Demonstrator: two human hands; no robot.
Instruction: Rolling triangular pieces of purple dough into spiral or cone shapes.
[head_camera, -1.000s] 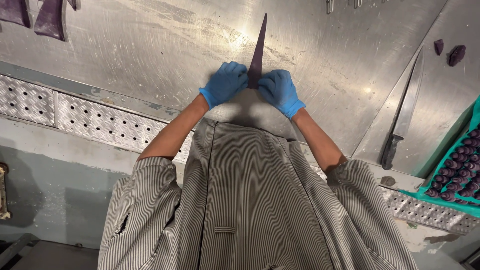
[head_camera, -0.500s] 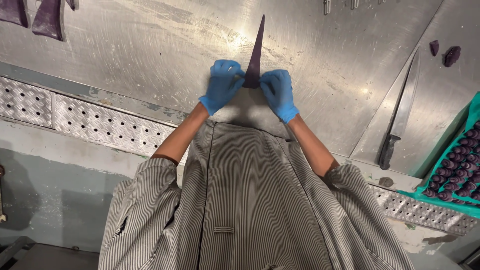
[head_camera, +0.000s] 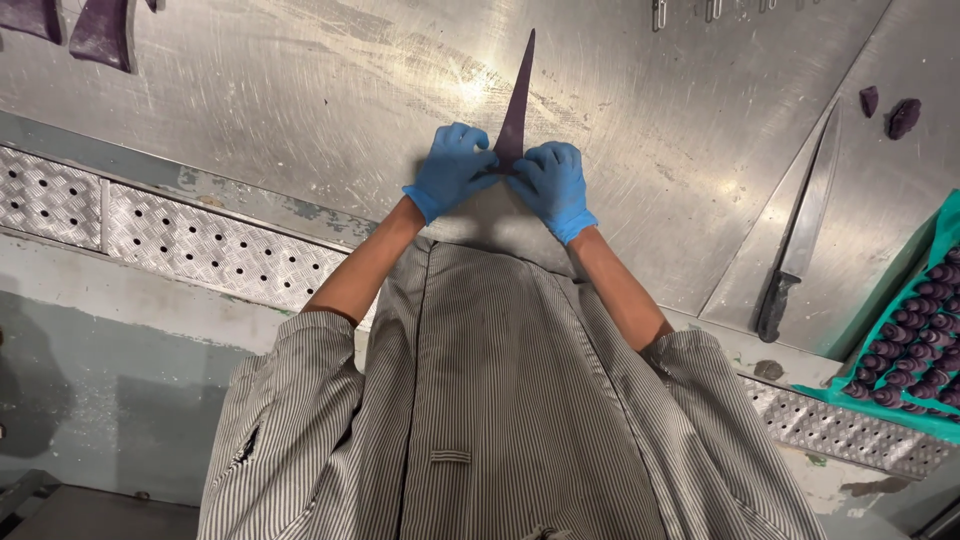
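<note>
A single camera on the person's head looks steeply down past the striped coat (head_camera: 500, 400) onto the steel table (head_camera: 300, 90), close above both gloved hands, with no second view.

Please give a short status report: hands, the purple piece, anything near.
Both hands, left and right, pinch the wide end of the purple dough triangle. It lies flat on the steel table. Knife lies apart, at right.
</note>
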